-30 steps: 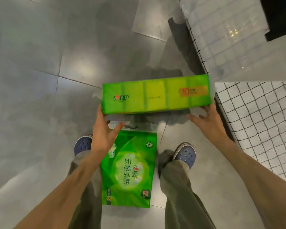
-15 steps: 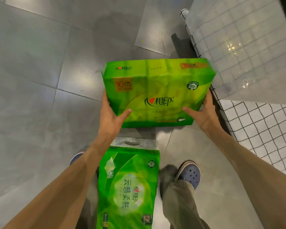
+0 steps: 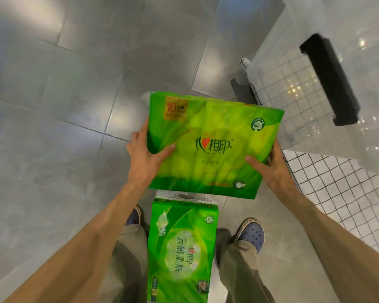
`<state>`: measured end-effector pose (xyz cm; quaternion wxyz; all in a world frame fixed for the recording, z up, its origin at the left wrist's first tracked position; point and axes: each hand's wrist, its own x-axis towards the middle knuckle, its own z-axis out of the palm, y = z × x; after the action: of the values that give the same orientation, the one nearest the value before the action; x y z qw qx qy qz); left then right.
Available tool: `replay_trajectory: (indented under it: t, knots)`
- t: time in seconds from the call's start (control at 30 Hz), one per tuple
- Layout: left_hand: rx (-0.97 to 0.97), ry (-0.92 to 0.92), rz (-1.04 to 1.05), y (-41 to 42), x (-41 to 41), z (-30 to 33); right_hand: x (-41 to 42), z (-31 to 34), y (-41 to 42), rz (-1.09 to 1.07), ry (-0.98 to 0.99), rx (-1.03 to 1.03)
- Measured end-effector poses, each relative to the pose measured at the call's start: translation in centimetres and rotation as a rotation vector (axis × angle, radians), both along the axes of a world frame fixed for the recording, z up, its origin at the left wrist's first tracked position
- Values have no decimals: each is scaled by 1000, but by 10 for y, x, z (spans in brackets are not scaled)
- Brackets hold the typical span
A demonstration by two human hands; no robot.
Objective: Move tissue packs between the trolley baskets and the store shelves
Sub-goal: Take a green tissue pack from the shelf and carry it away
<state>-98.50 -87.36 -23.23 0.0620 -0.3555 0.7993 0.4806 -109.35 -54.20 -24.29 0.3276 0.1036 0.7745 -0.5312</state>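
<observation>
I held the big pack (image 3: 208, 145) out in front of me, my left hand (image 3: 144, 156) on its left edge and my right hand (image 3: 274, 169) on its right edge. A second pack (image 3: 182, 250) was lower down, between my legs. The wire basket (image 3: 337, 193) was to my right, with the floor (image 3: 53, 127) to my left.

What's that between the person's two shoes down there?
In the head view, a second green tissue pack lies between the left shoe and the right shoe, below the pack held in both hands.
</observation>
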Motion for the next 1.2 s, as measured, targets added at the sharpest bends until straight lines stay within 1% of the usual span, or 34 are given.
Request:
replay_trajectory:
  t: [0.1,0.23,0.37,0.43,0.6,0.73,0.87,1.03,1.2]
  knots:
    - [19,-11,15,-19,11,38,11,42,-15,31,-27,-30]
    - [95,5,53,-38,38,97,31,105,-47,1,9,-66]
    - [204,83,108,-58,76,168,49,171,-80,102,58,-15]
    - [219,102,154,-67,99,208,55,208,-99,168,61,16]
    - [172,139,290,-85,165,305,71,302,-149,351,143,-19]
    - [108,177,481,-94,218,378,91,377,-194,513,176,-88]
    - [73,225,656,-99,273,440,115,440,-242,653,228,-104]
    - [11,268,855,-113,343,494,152,500,-315,824,261,-116]
    - [-34,304,1054,-152,427,532,215,547,-404,971,294,-153]
